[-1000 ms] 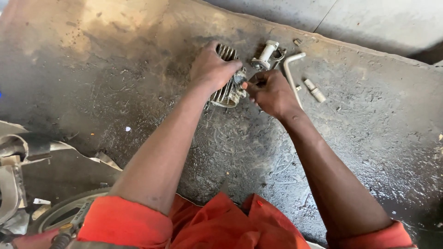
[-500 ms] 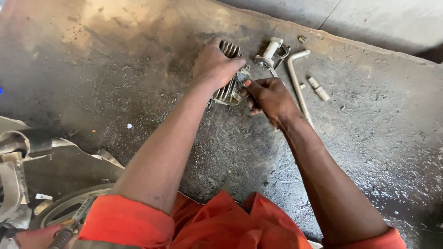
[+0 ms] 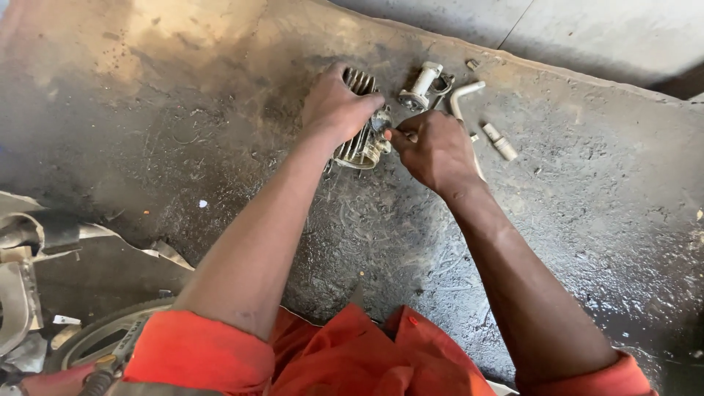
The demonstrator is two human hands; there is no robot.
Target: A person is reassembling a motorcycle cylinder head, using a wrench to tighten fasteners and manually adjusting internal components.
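Observation:
A finned metal engine cylinder [image 3: 361,147] lies on the dark, oily concrete floor [image 3: 220,132]. My left hand [image 3: 339,106] is clamped over its top, fingers wrapped round the fins. My right hand [image 3: 434,149] is closed at the cylinder's right side, its fingertips pinched on something small that I cannot make out. Just beyond my right hand lie a pale cylindrical metal fitting [image 3: 423,85], a bent metal wrench [image 3: 465,99] and a short pale sleeve [image 3: 500,141].
A motorcycle wheel [image 3: 103,339] and grey metal parts [image 3: 22,293] sit at the lower left. A lighter concrete slab [image 3: 587,37] runs along the far edge. My orange sleeves and clothing [image 3: 352,359] fill the bottom.
Both hands stay on the cylinder. My right hand has shifted slightly down and right along the cylinder's side; the view has drifted a little.

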